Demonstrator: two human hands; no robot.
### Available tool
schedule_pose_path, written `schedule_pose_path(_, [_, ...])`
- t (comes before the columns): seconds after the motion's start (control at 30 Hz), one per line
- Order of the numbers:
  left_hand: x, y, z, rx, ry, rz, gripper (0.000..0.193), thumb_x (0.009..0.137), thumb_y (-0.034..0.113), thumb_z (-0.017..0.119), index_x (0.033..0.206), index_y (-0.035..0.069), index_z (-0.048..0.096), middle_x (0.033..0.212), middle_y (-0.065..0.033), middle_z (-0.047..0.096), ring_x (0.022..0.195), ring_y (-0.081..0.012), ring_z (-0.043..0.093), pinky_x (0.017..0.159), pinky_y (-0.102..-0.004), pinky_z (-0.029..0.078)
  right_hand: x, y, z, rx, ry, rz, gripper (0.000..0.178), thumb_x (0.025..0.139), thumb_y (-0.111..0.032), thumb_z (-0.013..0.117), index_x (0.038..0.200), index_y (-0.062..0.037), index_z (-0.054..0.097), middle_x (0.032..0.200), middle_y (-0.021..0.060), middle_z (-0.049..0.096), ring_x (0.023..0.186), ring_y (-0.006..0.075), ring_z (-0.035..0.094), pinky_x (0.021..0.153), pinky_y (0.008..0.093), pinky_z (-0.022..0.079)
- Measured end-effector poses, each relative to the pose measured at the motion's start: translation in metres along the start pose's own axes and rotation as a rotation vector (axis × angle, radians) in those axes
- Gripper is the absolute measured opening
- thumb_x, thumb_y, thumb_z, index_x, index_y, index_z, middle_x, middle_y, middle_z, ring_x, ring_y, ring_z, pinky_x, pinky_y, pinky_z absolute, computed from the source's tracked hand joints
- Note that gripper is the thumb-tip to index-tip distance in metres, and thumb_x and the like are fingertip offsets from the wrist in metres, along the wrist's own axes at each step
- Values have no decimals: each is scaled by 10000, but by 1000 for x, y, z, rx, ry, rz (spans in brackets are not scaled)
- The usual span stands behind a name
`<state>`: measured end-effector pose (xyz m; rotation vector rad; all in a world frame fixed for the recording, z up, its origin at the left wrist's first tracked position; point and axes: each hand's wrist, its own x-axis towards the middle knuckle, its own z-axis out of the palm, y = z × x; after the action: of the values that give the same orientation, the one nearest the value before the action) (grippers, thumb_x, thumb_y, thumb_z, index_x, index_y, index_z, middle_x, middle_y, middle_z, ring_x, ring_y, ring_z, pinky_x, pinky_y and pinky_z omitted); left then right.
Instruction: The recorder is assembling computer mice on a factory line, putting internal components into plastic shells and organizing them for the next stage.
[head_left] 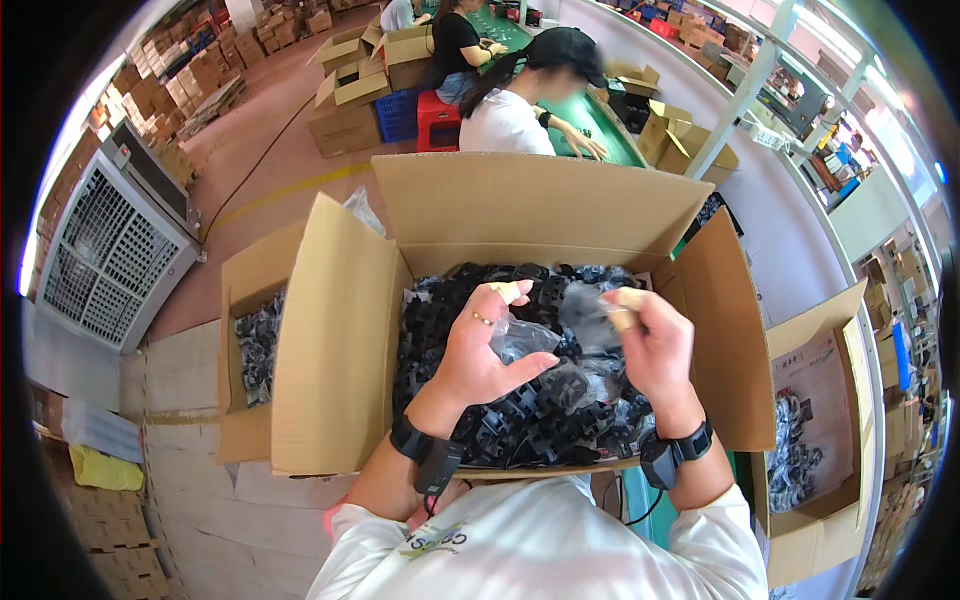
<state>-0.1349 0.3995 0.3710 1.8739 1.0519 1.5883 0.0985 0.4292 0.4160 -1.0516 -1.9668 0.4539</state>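
An open cardboard box (540,205) stands in front of me, filled with black plastic parts (520,425), some of them in clear bags. Over the left half of this heap is my left hand (472,350), its thumb and fingers spread apart. A crumpled clear plastic bag (522,340) shows in the gap between them, and I cannot tell whether the hand touches it. My right hand (657,345) has its fingers pinched on another clear plastic bag (588,316), blurred and with something dark in it. Pale wraps cover fingertips on both hands.
A second carton (250,420) with bagged parts stands at the left, and another carton (840,520) at the right. Beyond the box a person in a white shirt (505,125) sits at a green work surface (615,140). A grey louvred unit (115,235) stands far left.
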Motion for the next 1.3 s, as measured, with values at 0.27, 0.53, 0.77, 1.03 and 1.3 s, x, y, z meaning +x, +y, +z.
schedule_pose_path(0.27, [-2,-2,15,-86,-56,-115,632,833,197,829,1380,25,563,865,-42,597,774,-121,558,707,-249,465,-13,-7,4,138,-55,14,139,883,2,678,1018,-17,706,866,108,705,738,201,676,688,286,532])
schedule_pose_path(0.53, [-8,-10,11,-138,-49,-134,84,932,90,705,975,19,722,764,-11,662,699,-70,585,630,-240,461,-12,-13,4,175,-156,13,110,893,-19,677,1000,-15,704,859,135,707,737,231,694,667,318,538])
schedule_pose_path(0.77, [-7,-16,4,-486,186,-330,230,944,159,724,1115,18,666,869,61,567,752,-36,474,707,-204,407,-13,-3,1,67,-52,-178,159,837,37,683,992,2,683,900,138,694,752,280,683,668,329,536])
schedule_pose_path(1.03, [-9,-6,14,-102,-190,-99,303,854,161,804,1114,30,719,849,7,531,754,-112,507,714,-254,427,-22,-14,9,161,-115,-43,162,861,28,668,1016,-12,692,858,128,686,720,243,671,652,305,527])
schedule_pose_path(1.3, [-7,-3,30,-789,396,-415,176,1058,226,535,968,79,569,901,8,607,759,-63,561,686,-234,477,-25,-27,51,419,-349,-263,736,831,-190,808,1430,-14,418,1333,207,496,1082,341,604,842,359,542])
